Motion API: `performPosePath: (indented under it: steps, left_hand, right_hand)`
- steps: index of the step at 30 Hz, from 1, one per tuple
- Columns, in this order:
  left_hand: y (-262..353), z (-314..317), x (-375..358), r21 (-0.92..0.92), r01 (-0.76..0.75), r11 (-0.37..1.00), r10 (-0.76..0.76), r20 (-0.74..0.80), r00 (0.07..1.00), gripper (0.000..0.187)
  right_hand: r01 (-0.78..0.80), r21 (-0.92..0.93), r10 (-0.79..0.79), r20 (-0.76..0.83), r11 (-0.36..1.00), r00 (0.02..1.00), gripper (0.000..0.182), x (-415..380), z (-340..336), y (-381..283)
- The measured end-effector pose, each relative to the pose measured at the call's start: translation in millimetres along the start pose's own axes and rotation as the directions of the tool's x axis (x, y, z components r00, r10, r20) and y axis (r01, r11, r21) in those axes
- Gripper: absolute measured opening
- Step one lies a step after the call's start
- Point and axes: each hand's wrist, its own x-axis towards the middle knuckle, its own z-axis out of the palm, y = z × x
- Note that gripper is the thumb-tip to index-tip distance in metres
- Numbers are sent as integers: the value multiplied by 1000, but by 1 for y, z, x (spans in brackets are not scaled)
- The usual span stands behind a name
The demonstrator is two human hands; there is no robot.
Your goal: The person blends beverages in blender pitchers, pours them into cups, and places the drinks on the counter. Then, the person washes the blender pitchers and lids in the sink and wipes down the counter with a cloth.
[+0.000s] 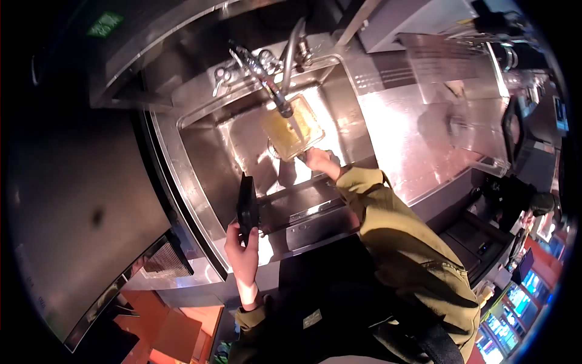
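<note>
My right hand (320,161) reaches into the metal sink (200,159) and is closed on the near corner of a shallow rectangular pan (280,134) with a yellowish inside. The pan tilts under the spray faucet (282,105), and water streams from the nozzle onto it. Over the sink's near left side, my left hand (242,253) grips a flat black object (247,203), thumb on one side and fingers on the other. That object stands nearly upright and shows mostly its narrow edge, so I cannot tell its kind.
Faucet handles (224,74) line the sink's back wall. A steel drainboard (403,133) adjoins on the right, with a blurred clear container (464,130) at its far end. A large steel surface (91,182) rises at left. Screens (503,324) glow at lower right.
</note>
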Motion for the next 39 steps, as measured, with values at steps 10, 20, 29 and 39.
performPosePath:
  steps: [10,20,29,39]
  left_hand:
    - [21,-4,-1,-77,-172,982,182,152,971,16]
    - [31,-15,-4,-121,-253,960,277,266,923,15]
    - [24,-14,17,83,-401,912,358,312,880,14]
    - [40,5,24,249,-546,800,391,474,789,18]
  right_hand:
    - [272,-52,-260,-508,961,821,17,-116,-120,-90]
    - [342,-123,-289,-822,932,491,17,-156,-99,-90]
    - [339,-54,-152,-951,939,270,20,-184,-36,-59]
    - [805,551,727,-457,-222,513,34,-279,-34,40]
